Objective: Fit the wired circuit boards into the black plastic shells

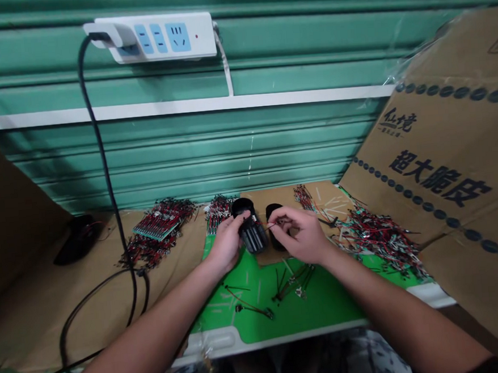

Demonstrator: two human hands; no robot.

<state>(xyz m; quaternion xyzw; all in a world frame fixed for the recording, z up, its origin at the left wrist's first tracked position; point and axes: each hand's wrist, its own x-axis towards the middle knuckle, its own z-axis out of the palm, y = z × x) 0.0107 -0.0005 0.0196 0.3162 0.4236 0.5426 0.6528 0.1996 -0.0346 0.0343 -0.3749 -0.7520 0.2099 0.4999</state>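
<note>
My left hand [228, 242] grips a black plastic housing [253, 236] with a round opening at its top and ribs below. Close to its right side, my right hand [301, 234] pinches a thin dark wire [270, 226] that reaches toward the housing. Behind my right fingers stands a second black part [275, 242], partly hidden. Loose wired connectors [296, 282] lie on the green board [326, 312] below my hands, and a two-ended wire piece [253, 308] rests nearer the front edge.
Piles of red and black wired parts lie at left [162, 226] and right [383, 239]. A black cable [101, 140] hangs from a power strip [157, 38] on the green wall. Cardboard [441, 196] stands at the right; a black part [77, 238] lies far left.
</note>
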